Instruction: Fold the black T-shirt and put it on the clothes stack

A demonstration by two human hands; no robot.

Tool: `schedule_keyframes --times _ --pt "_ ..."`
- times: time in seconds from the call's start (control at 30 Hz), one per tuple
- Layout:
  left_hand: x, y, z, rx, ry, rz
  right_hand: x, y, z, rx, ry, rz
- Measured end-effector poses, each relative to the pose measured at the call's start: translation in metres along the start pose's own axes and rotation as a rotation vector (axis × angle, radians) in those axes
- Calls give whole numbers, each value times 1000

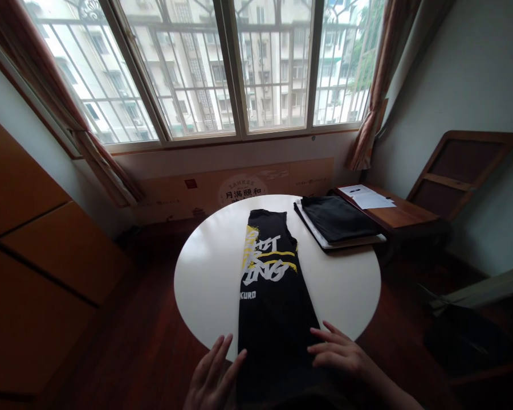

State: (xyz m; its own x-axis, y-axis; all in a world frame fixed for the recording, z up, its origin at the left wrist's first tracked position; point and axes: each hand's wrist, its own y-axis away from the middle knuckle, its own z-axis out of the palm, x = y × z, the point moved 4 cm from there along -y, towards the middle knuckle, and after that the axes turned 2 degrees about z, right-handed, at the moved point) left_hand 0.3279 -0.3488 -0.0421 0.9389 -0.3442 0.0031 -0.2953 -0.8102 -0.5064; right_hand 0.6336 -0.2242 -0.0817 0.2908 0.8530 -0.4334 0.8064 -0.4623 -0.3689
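Observation:
A black sleeveless shirt (277, 319) with white lettering and yellow splashes lies folded lengthwise on a round white table (205, 273). Its lower end runs over the near edge of the table. At the shirt's left edge is my left hand (216, 373), fingers spread, the thumb side close against the cloth. My right hand (340, 353) is at the right edge with its fingers stretched out, the tips at or just over the fabric. Neither hand grips anything. The very bottom of the shirt is dark and hard to make out.
Folded dark and white clothes (337, 219) are stacked at the table's back right. Behind them a wooden chair or bench (410, 213) holds white papers (367, 196). A printed carton (308, 176) stands below the window. An orange-brown cabinet (29, 296) is on the left.

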Motion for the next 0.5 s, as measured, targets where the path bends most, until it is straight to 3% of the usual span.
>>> schedule_keyframes --times 0.07,0.17,0.33,0.5 --pt "3 -12 5 -8 -152 100 1 0 4 -9 15 -33" --pt "6 -29 13 -40 -189 206 2 2 5 12 97 -81" --pt "5 -42 7 -110 -40 257 6 -1 -1 57 215 -17" --pt "2 -43 -10 -94 198 237 -2 -7 -12 -28 25 -94"
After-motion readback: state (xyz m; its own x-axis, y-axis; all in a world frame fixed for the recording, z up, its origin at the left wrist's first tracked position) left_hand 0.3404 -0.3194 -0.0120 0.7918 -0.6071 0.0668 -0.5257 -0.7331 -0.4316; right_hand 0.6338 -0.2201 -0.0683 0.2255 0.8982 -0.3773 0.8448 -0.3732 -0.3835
